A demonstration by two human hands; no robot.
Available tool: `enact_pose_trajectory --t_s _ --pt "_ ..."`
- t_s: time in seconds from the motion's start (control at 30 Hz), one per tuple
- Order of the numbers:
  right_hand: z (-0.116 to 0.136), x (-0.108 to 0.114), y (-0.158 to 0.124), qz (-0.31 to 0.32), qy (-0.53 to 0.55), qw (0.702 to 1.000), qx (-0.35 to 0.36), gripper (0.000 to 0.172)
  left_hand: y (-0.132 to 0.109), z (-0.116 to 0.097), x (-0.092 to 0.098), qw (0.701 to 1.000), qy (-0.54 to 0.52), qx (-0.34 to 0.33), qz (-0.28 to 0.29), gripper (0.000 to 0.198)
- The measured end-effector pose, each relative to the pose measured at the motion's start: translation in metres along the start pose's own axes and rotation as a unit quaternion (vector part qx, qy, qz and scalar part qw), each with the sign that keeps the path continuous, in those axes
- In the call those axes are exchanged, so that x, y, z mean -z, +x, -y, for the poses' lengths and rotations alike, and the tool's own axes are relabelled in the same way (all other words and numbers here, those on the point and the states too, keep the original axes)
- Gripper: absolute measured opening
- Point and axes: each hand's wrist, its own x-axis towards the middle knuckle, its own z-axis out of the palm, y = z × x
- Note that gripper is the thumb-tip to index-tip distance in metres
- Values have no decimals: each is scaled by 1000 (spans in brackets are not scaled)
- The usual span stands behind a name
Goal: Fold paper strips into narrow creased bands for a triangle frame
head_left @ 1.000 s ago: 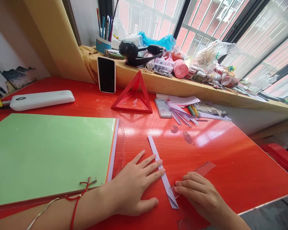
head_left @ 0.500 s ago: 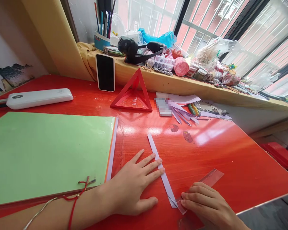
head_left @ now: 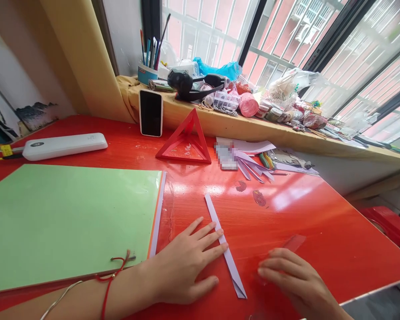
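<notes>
A narrow pale lilac paper strip (head_left: 232, 268) lies slanted on the red table, its near end folded over at an angle. My left hand (head_left: 186, 264) rests flat with fingers spread, its fingertips pressing on the strip's middle. To the right of the strip, my right hand (head_left: 295, 278) is closed on a clear plastic ruler (head_left: 296, 242), which shows beyond the knuckles and is partly blurred. The ruler is apart from the strip. Beside my left forearm lies a stack of coloured sheets with green paper (head_left: 76, 213) on top.
A red triangular paper frame (head_left: 202, 138) stands behind the strip, near a propped phone (head_left: 151, 113). Cut lilac paper pieces (head_left: 250, 164) lie at the back. A white power bank (head_left: 65, 146) is at left. The cluttered windowsill (head_left: 186, 119) borders the table.
My right hand has drawn the ruler away from the strip's folded near end, slightly to the right. My left hand stays on the strip. The whole view has shifted a little.
</notes>
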Motion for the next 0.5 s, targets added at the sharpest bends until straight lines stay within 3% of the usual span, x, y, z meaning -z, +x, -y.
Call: enact_pose_trajectory --t_s 0.1,0.17,0.33,0.5 --pt "-16 -5 11 -33 -103 993 -46 36 1 2 -7 994 46 -22 -96 28" --pt "-22 -12 20 -30 -154 985 -74 39 2 3 -12 989 68 -25 -131 18" --pt "-7 -38 46 -18 -163 981 -99 31 2 4 -22 976 111 -39 -180 29" --pt "15 -69 64 45 -93 989 -102 50 -1 9 -32 965 138 -54 -215 36"
